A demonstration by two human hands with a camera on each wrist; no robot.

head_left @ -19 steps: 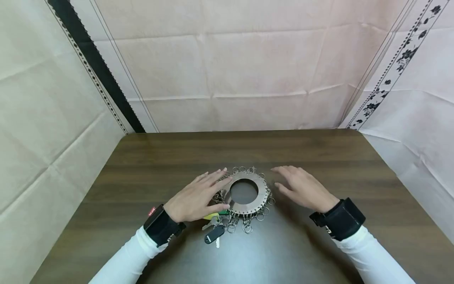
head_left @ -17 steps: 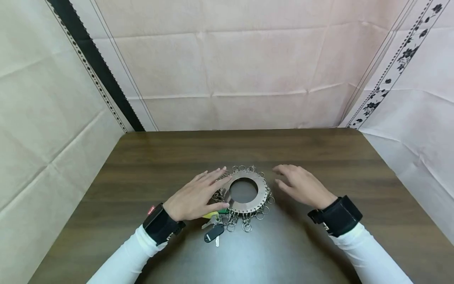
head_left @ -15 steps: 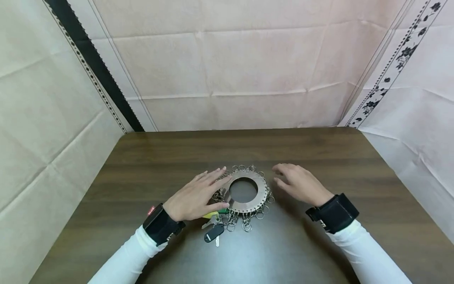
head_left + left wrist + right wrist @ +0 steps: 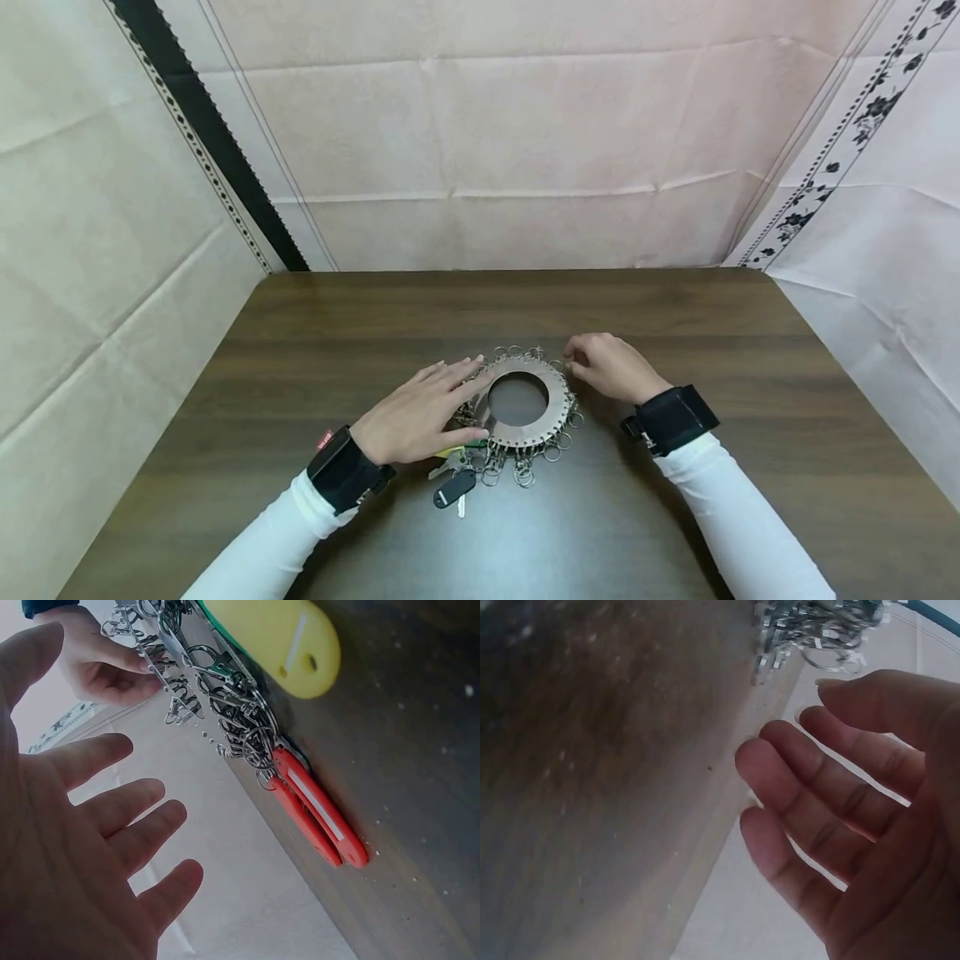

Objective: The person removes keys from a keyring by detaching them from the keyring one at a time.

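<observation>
A flat metal key-holder ring (image 4: 559,408) with snap hooks and split rings (image 4: 523,475) around its edge stands mid-table. My left hand (image 4: 420,419) spreads over its left side, fingers straight, fingertips overlapping the plate in the head view. Below that hand hang a dark tag (image 4: 454,489), a small key (image 4: 461,506) and a yellow tag (image 4: 304,652). Two red tags (image 4: 322,806) show in the left wrist view, partly overlapping. My right hand (image 4: 611,367) is at the ring's upper right, fingers loosely bent, its thumb and fingertips close to the outer hooks (image 4: 780,637) and holding nothing.
The brown wooden table (image 4: 337,325) lies under everything. Pale creased cloth (image 4: 540,125) hangs behind its far edge and along both sides. Black straps (image 4: 671,419) wrap both wrists over white sleeves.
My right hand has moved left, closer to the key-holder ring, and its fingers have bent more. The left hand stays over the ring's left side. The head view has shifted slightly.
</observation>
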